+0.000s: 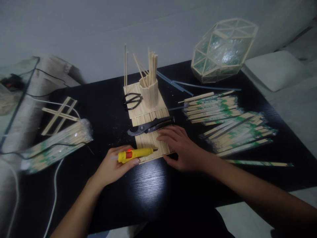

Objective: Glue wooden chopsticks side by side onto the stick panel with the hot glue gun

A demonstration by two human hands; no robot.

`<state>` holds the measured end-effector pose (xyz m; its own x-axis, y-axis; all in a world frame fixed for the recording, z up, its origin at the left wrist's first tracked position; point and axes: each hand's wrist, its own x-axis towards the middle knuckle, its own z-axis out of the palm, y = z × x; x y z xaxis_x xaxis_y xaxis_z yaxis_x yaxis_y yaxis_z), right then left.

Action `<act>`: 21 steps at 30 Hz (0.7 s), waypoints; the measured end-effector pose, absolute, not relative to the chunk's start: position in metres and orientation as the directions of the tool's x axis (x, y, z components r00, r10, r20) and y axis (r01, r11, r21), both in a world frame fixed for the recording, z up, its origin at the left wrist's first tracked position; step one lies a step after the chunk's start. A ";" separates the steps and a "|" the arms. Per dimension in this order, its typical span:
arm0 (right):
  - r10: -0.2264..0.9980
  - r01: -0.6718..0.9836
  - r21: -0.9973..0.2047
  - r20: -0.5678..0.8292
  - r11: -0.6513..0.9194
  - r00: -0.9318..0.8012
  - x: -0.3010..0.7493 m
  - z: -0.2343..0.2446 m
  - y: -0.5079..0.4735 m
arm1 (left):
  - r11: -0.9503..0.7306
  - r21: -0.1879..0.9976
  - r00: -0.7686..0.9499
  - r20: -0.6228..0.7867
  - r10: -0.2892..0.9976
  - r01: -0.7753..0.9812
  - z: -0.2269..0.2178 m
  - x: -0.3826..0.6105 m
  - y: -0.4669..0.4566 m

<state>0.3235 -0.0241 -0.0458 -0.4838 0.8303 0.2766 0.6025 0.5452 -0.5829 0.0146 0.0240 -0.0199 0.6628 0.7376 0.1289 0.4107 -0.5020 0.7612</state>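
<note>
My left hand (116,165) is closed around a yellow hot glue gun (136,154) with a red part on its side. Its dark nozzle points right, over the near part of a flat panel of wooden sticks (146,142). My right hand (183,145) lies on the panel's right edge, fingers stretched out and thumb at the near corner. Just beyond those fingertips, black cutting pliers (151,126) lie across the panel. Farther back, a round holder made of sticks (150,94) stands upright with loose sticks inside. Black-handled scissors (132,100) lie left of it.
Wrapped chopsticks (213,107) lie in piles at right, and a bagged bundle (59,145) lies at left beside crossed sticks (59,115). Clear glue sticks (173,84) are behind the holder. A faceted stick frame (223,49) stands back right. Cables (55,188) run along the left.
</note>
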 end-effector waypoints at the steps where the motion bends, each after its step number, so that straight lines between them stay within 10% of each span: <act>1: 0.828 0.599 -0.583 0.279 0.549 -0.486 0.324 -0.045 -0.024 | -0.499 0.761 0.662 0.124 0.739 0.414 -0.020 0.015 0.024; 21: 0.872 0.556 -0.674 0.331 0.487 -0.362 0.341 -0.046 -0.010 | -0.483 0.769 0.654 0.114 0.748 0.419 -0.022 0.013 0.024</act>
<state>0.3405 -0.0100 -0.0463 -0.3617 0.8716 0.3309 0.5558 0.4866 -0.6740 0.0134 0.0236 -0.0217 0.6536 0.7482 0.1138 0.4189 -0.4829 0.7690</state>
